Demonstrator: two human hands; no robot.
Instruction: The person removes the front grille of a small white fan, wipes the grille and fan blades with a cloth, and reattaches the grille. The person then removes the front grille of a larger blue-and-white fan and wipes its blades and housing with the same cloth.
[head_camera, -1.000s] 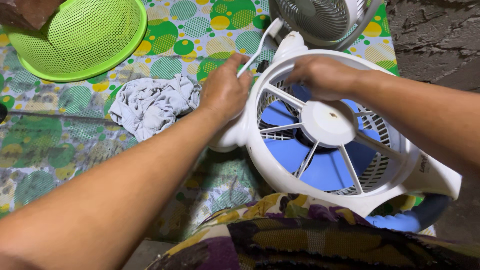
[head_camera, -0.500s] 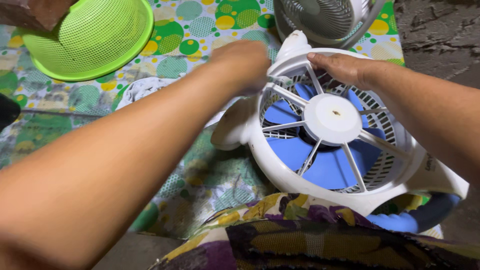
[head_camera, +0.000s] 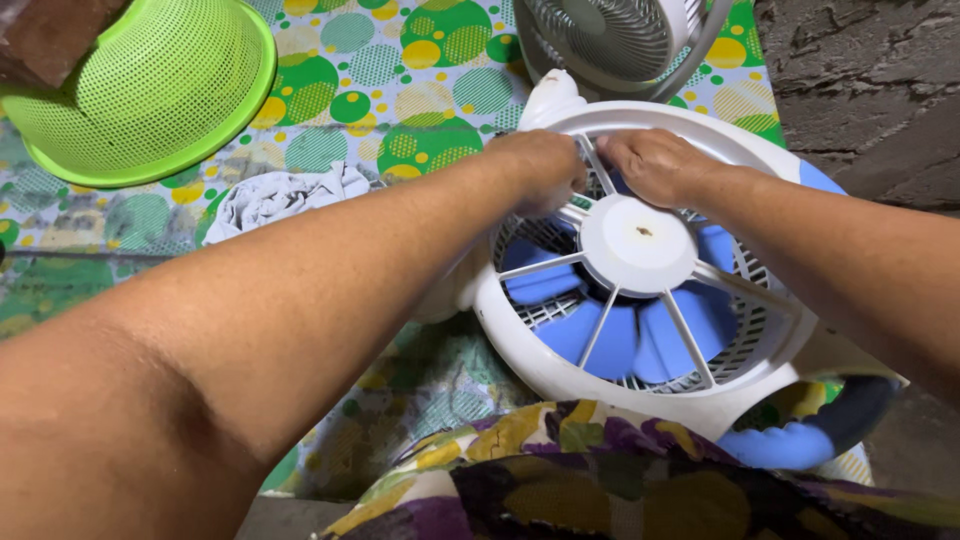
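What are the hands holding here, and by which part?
Both the left hand and the right hand rest on the white fan housing at the far side of its spoked grille. Whether the fingers grip the spokes cannot be told.

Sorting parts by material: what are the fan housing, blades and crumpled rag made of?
Fan housing: white plastic by the look, smooth, moulded ribs. Blades: blue plastic, probably, even matte colour. Rag: grey-white woven cloth, soft creases. Both hands, left hand and right hand, rest on the ribs.

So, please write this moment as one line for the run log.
left hand: on fan grille | right hand: on same grille | blades: blue | cloth, green basket: left of fan
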